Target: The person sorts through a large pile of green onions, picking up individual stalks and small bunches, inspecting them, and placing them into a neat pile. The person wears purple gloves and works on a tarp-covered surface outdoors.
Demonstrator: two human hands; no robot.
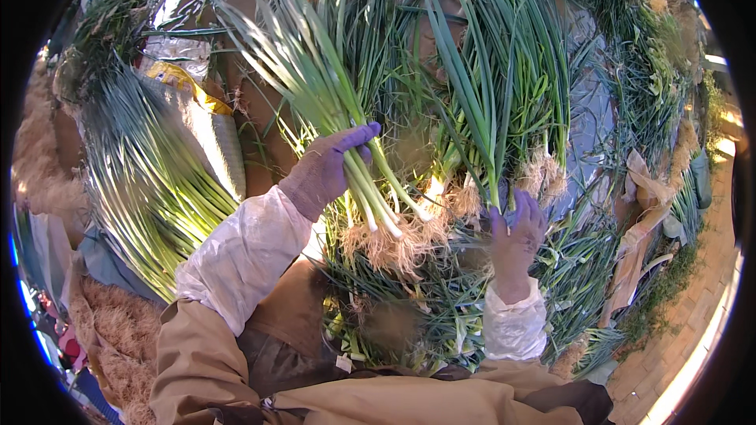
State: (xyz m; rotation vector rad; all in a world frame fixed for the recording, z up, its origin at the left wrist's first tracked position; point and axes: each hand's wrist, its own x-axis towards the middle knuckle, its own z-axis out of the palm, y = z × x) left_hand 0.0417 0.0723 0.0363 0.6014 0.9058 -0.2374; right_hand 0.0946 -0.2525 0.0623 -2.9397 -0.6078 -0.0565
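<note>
My left hand (331, 165), in a soil-stained purple glove, is closed around several green onions (360, 189). Their white bases and tangled roots point down towards me, and the leaves fan out to the upper left. My right hand (520, 236), gloved alike, is at the base of another green onion (491, 171), its thumb in front of the stalk. Whether it grips that stalk is not clear. Beyond both hands lies a heap of unsorted green onions (520, 59) with dry roots. Loose leaves and trimmings (437, 301) cover the ground below my hands.
To the left, a large bundle of neatly aligned green onions (153, 183) lies beside a woven sack (227, 153) with a yellow printed part. More greens (644, 71) are piled at the right, near a brick pavement (667, 360). Brown fibrous matting (118, 336) lies lower left.
</note>
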